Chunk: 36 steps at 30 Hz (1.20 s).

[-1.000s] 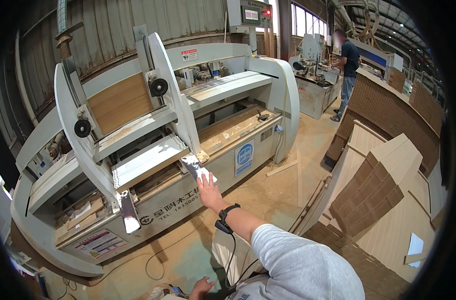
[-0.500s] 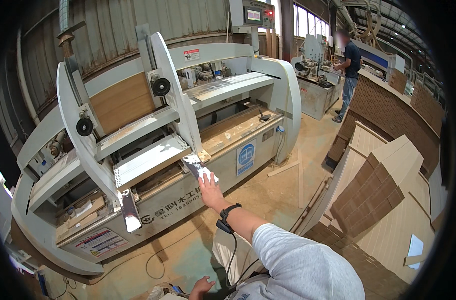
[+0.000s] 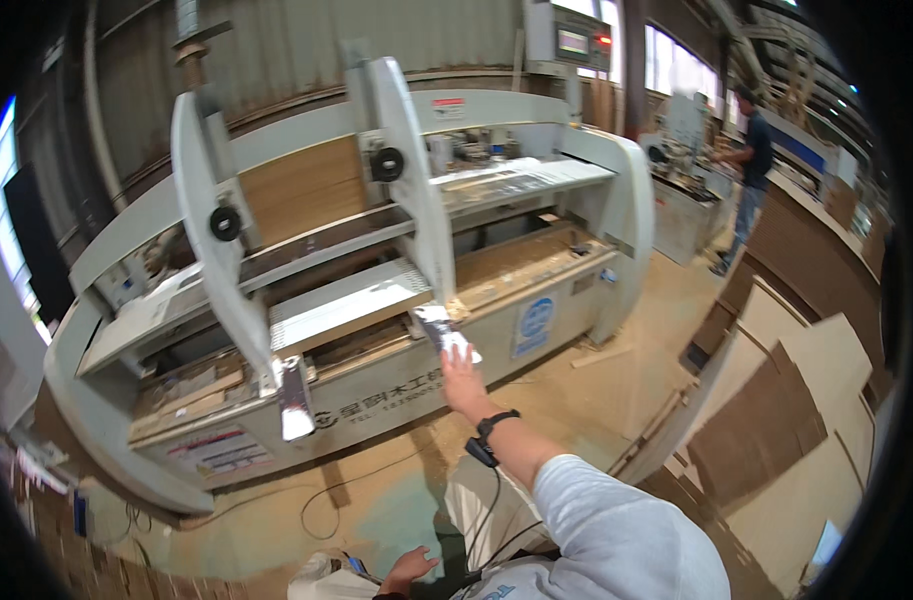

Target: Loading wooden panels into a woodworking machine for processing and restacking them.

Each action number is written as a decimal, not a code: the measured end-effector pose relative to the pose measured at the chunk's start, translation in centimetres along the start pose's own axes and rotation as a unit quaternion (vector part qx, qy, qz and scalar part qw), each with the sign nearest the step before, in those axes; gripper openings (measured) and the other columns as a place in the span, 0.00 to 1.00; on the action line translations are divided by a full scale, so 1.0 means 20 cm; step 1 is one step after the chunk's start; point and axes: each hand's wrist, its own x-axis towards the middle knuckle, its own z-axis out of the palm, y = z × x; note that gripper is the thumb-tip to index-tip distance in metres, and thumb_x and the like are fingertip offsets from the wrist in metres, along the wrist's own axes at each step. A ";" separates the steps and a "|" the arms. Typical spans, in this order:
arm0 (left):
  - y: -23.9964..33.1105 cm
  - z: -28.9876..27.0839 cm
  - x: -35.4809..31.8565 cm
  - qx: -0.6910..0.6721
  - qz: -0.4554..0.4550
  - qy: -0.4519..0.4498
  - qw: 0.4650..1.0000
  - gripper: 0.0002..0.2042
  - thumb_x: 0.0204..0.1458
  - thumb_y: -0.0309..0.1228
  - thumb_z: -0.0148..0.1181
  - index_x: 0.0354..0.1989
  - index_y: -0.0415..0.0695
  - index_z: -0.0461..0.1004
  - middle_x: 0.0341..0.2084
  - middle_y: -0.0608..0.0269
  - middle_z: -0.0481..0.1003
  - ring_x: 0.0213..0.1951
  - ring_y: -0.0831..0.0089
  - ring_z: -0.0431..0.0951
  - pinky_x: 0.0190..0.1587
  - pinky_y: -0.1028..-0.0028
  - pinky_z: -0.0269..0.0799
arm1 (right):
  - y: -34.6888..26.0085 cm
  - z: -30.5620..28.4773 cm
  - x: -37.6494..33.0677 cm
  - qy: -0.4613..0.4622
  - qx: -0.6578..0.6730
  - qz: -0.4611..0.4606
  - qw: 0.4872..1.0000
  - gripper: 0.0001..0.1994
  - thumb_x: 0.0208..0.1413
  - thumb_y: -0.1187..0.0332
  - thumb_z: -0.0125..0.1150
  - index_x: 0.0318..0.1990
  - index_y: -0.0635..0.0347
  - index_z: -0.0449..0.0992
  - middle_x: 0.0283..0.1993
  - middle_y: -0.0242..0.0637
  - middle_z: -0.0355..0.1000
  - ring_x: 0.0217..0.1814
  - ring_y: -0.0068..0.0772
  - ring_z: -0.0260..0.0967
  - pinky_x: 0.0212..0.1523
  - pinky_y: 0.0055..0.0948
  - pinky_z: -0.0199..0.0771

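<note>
My right hand (image 3: 463, 376) reaches forward with its fingers stretched out, resting at the near end of a shiny metal support bar (image 3: 434, 324) that juts from a long grey woodworking machine (image 3: 376, 392). A second, similar bar (image 3: 295, 400) sticks out farther left. Between the machine's two upright curved plates lies a pale panel (image 3: 351, 300) with a row of small dark marks along its edge. Low in the picture, by my lap, my left hand (image 3: 412, 566) hangs with its fingers extended and holds nothing visible.
Black round knobs (image 3: 387, 164) sit on the uprights. A control box (image 3: 570, 40) with a lit screen stands at the back. Stacked boards (image 3: 776, 430) rise on the right. Farther off, a person (image 3: 751, 170) stands at another machine. A cable (image 3: 321, 500) lies on the dusty floor.
The whole view has turned a little leftward, so the machine sits farther right in the picture. My right hand remains on the metal bar; my left hand stays low.
</note>
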 end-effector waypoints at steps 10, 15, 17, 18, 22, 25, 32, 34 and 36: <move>0.07 0.02 0.00 0.036 0.027 0.026 0.999 0.29 0.47 0.50 0.52 0.50 0.38 0.66 0.45 0.47 0.71 0.48 0.52 0.70 0.50 0.61 0.65 | 0.04 -0.03 -0.02 0.008 -0.017 -0.008 1.000 0.43 0.39 0.63 0.66 0.62 0.61 0.47 0.67 0.49 0.39 0.69 0.62 0.29 0.57 0.51 0.58; 0.06 0.03 -0.01 0.006 0.011 0.027 1.000 0.29 0.47 0.49 0.52 0.51 0.39 0.65 0.46 0.46 0.70 0.48 0.51 0.69 0.50 0.62 0.65 | -0.07 -0.11 -0.05 -0.012 0.020 -0.023 0.999 0.40 0.39 0.68 0.63 0.62 0.62 0.49 0.66 0.50 0.41 0.69 0.61 0.32 0.59 0.51 0.55; 0.03 0.08 -0.02 -0.027 -0.005 0.055 0.998 0.28 0.46 0.48 0.53 0.50 0.38 0.66 0.45 0.45 0.71 0.47 0.51 0.70 0.49 0.61 0.66 | -0.12 -0.05 -0.03 -0.006 0.016 -0.050 0.999 0.35 0.41 0.71 0.58 0.60 0.66 0.52 0.65 0.54 0.45 0.68 0.60 0.36 0.63 0.50 0.47; 0.07 0.06 -0.01 -0.002 -0.005 0.030 1.000 0.26 0.46 0.47 0.53 0.48 0.38 0.67 0.42 0.45 0.72 0.45 0.50 0.71 0.47 0.60 0.67 | -0.07 0.01 0.00 0.018 -0.015 -0.084 0.996 0.34 0.40 0.71 0.58 0.58 0.69 0.54 0.63 0.56 0.48 0.67 0.61 0.39 0.65 0.49 0.43; 0.32 -0.12 -0.05 0.002 0.059 0.049 0.997 0.18 0.42 0.39 0.57 0.39 0.39 0.72 0.33 0.46 0.74 0.38 0.51 0.74 0.40 0.57 0.69 | 0.21 -0.05 0.02 0.009 -0.039 -0.067 0.997 0.43 0.36 0.66 0.68 0.60 0.71 0.50 0.64 0.54 0.48 0.68 0.52 0.40 0.68 0.44 0.30; 0.17 0.05 0.06 -0.113 0.068 0.187 0.974 0.21 0.35 0.30 0.61 0.44 0.46 0.73 0.29 0.48 0.75 0.30 0.57 0.74 0.33 0.61 0.69 | 0.02 -0.05 -0.01 -0.027 -0.070 -0.059 0.995 0.44 0.40 0.64 0.66 0.62 0.69 0.45 0.65 0.55 0.45 0.66 0.62 0.38 0.66 0.47 0.37; 0.31 -0.04 0.14 -0.058 -0.012 0.101 0.993 0.11 0.34 0.30 0.61 0.26 0.37 0.77 0.25 0.50 0.75 0.27 0.55 0.74 0.28 0.60 0.68 | 0.10 0.01 0.06 -0.007 -0.124 -0.071 0.990 0.45 0.43 0.63 0.65 0.63 0.67 0.40 0.64 0.57 0.42 0.64 0.69 0.37 0.64 0.51 0.41; 0.31 -0.01 0.13 -0.072 0.010 0.095 0.993 0.10 0.35 0.32 0.61 0.24 0.38 0.77 0.22 0.51 0.75 0.26 0.55 0.74 0.28 0.59 0.68 | 0.09 0.04 0.06 -0.007 -0.124 -0.088 0.988 0.45 0.43 0.63 0.65 0.63 0.67 0.40 0.64 0.58 0.42 0.64 0.69 0.37 0.64 0.51 0.41; 0.35 -0.03 0.13 -0.036 0.021 0.104 0.994 0.11 0.35 0.33 0.61 0.24 0.38 0.77 0.22 0.51 0.75 0.26 0.55 0.74 0.28 0.59 0.68 | 0.10 0.05 0.07 -0.001 -0.128 -0.095 0.987 0.45 0.43 0.63 0.64 0.63 0.67 0.40 0.64 0.58 0.42 0.64 0.69 0.38 0.64 0.51 0.41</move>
